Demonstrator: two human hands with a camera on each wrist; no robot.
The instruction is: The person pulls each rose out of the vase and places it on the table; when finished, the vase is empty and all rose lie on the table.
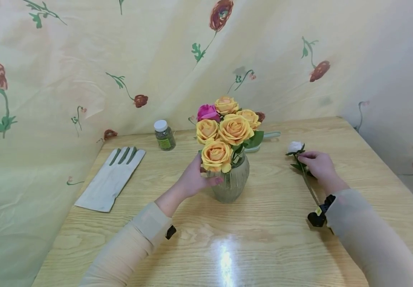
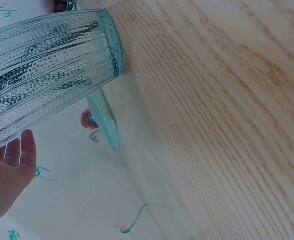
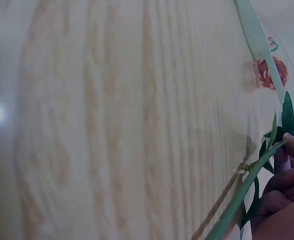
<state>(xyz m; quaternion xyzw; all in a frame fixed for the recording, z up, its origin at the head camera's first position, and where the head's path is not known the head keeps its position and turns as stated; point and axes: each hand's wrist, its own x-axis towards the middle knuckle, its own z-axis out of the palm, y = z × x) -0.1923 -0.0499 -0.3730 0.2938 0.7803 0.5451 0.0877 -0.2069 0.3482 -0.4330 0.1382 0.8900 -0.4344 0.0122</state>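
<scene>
My left hand [image 1: 193, 175] holds the upper left side of a ribbed glass vase [image 1: 229, 185], its thumb in front and its fingers partly behind a rose. In the left wrist view, its fingers [image 2: 28, 150] lie along the edge of the glass. Several yellow roses [image 1: 235, 129] and a magenta rose [image 1: 208, 113] stand in the vase. Off to the right, my right hand [image 1: 319, 165] pinches the green stem of a white rose [image 1: 295, 147] between thumb and finger, just below the bloom. The stem [image 3: 241, 192] slants back beneath the wrist.
A pair of pale gloves [image 1: 107, 181] lies at the left of the wooden table [image 1: 192, 247]. Near the back stands a white-capped jar [image 1: 165, 136]. A pale green-handled tool [image 1: 272, 134] lies partly hidden behind the vase. Flower-printed cloth [image 1: 170, 48] hangs behind.
</scene>
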